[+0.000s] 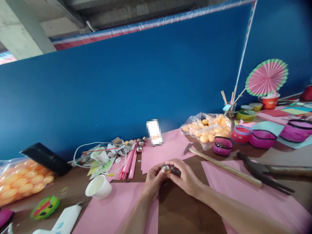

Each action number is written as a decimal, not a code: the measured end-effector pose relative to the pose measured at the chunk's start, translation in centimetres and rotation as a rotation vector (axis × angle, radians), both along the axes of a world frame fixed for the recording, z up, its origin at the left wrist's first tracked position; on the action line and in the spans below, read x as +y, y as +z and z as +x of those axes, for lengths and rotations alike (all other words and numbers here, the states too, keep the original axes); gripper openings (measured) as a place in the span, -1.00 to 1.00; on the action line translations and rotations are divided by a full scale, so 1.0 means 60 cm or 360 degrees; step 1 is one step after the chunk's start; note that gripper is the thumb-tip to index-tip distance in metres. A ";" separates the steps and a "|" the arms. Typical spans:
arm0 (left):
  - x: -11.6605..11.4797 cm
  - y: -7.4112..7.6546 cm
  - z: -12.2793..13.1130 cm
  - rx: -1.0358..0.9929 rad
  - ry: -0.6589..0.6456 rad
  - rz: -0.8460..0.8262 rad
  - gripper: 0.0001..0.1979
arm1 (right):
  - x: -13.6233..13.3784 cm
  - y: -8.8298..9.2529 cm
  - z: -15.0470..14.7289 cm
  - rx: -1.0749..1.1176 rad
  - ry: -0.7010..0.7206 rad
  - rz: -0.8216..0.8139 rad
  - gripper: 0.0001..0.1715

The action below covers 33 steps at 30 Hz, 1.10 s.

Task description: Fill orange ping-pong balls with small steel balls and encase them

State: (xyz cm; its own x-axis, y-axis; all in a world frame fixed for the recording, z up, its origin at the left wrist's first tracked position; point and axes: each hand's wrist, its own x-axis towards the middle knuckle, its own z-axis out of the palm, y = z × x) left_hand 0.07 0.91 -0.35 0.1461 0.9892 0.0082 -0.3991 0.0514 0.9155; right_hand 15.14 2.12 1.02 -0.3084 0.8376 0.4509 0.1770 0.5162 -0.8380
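Both my hands meet over the brown table just below the middle of the view. Between the fingertips of my left hand (pixel 154 178) and my right hand (pixel 186 178) is a small shiny silver ball (pixel 167 168). The left thumb presses against its front. A second dark, shiny rounded thing (pixel 175 170) shows under my right fingers; its kind is mostly hidden. Several similar silver balls (pixel 139 149) lie farther back, beside a bundle of pink paper strips (pixel 128 162). Pink paper sheets (pixel 122 208) lie to the left of my hands and behind them.
A white paper cup (pixel 98 187) stands to the left. A wooden-handled hammer (pixel 226 167) and a larger dark-headed tool (pixel 258 169) lie right. Behind are a bag of orange balls (pixel 212 128), magenta containers (pixel 222 146) and a blue partition (pixel 156 81).
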 end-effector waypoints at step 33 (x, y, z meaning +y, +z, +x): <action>-0.007 0.006 -0.001 0.0010 -0.0014 -0.0013 -0.50 | 0.001 -0.001 0.002 -0.0153 -0.0096 0.0158 -0.69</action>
